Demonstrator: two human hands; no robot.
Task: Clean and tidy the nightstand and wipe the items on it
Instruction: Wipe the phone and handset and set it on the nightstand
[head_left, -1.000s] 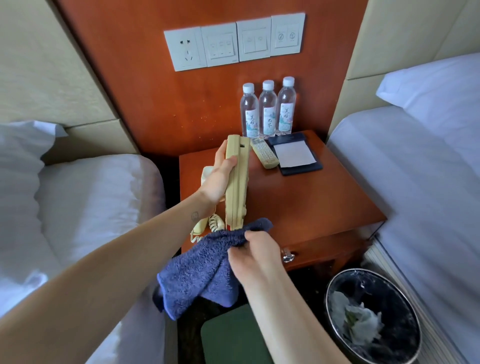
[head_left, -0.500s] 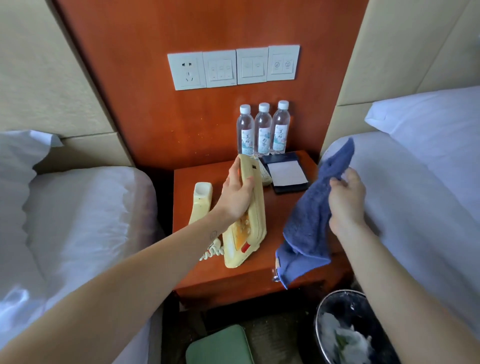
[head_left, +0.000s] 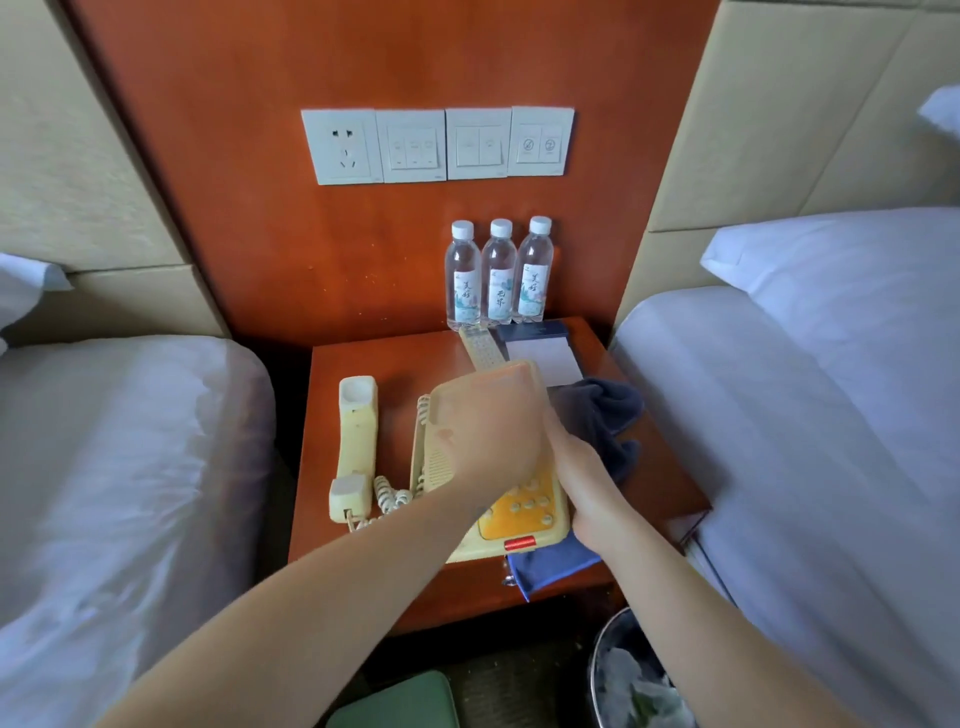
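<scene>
Blue cloth (head_left: 602, 415) is gripped by the right hand (head_left: 587, 488), tight against the right side of the yellow phone (head_left: 524, 514) on the nightstand (head_left: 395, 364). Before, it was up in the air. The left hand (head_left: 493, 426) lies on the phone, too blurry to tell its hold.

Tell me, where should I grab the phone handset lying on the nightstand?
Take the handset by its slim middle, coming down from above and pinching its two long sides. It lies flat on the nightstand, its ends are thicker, and the curly cord joins at the near end.
</scene>
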